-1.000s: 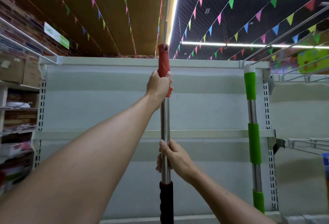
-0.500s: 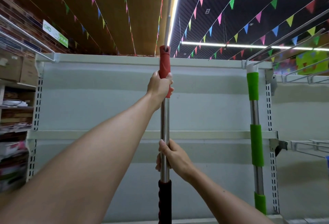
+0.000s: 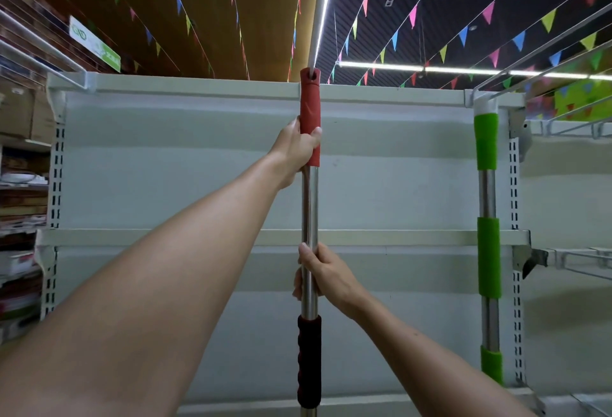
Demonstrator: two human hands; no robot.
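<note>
I hold a long telescopic metal pole (image 3: pixel 310 204) upright in front of me. It has a red sleeve (image 3: pixel 310 102) high up and a dark foam grip (image 3: pixel 309 360) low down. A thinner white inner rod (image 3: pixel 318 12) rises from the red sleeve toward the ceiling and runs out of the top of the frame. My left hand (image 3: pixel 294 148) grips the lower part of the red sleeve. My right hand (image 3: pixel 326 276) grips the bare steel section just above the dark grip.
A white shop shelving unit (image 3: pixel 185 237) with bare shelves stands right behind the pole. A second pole with green foam sleeves (image 3: pixel 487 251) leans at its right upright. Stocked shelves (image 3: pixel 20 204) are at the left, wire racks (image 3: pixel 576 257) at the right, bunting overhead.
The white inner rod has slid further up out of the red sleeve; its top end, visible before, is now past the frame's upper edge. Both hands keep their grips.
</note>
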